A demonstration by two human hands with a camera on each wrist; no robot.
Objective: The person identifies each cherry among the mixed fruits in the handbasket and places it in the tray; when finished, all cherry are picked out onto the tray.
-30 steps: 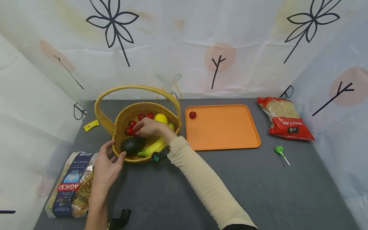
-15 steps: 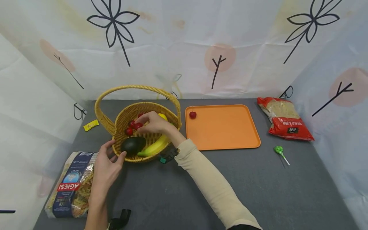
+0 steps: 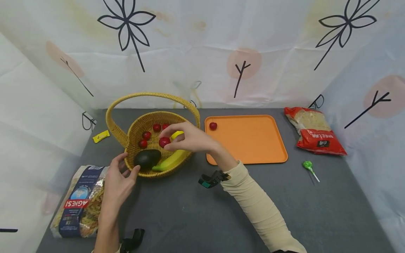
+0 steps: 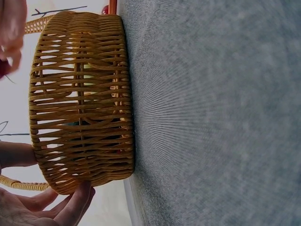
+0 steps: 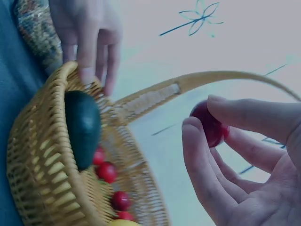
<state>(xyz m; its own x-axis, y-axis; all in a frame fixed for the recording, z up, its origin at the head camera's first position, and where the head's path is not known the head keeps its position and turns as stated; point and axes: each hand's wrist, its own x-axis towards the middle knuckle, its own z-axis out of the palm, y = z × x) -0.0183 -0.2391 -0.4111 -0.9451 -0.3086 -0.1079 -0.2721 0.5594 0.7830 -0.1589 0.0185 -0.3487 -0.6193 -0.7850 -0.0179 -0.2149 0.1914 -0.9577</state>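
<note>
My right hand (image 3: 193, 137) pinches a dark red cherry (image 3: 164, 142) between thumb and fingertips, above the wicker basket (image 5: 61, 141). The right wrist view shows that cherry (image 5: 209, 123) held clear of the basket. My left hand (image 3: 118, 182) grips the basket's near left rim, with the thumb and fingers spread along its side in the left wrist view. Inside the basket lie a dark green avocado (image 3: 147, 159), a banana (image 3: 171, 161), several more cherries (image 3: 143, 143) and a yellow fruit (image 3: 177, 135), partly hidden by my right hand.
An orange tray (image 3: 250, 140) right of the basket bears one cherry (image 3: 213, 125). Farther right are a red-and-clear food bag (image 3: 316, 131) and a green lollipop (image 3: 307, 164). A pasta bag (image 3: 79, 203) lies by my left forearm, and a yellow wrapped sweet (image 3: 101, 136) behind it.
My right hand has lifted a cherry up from among the others and moved right, towards the tray. My left hand stays on the basket's rim.
</note>
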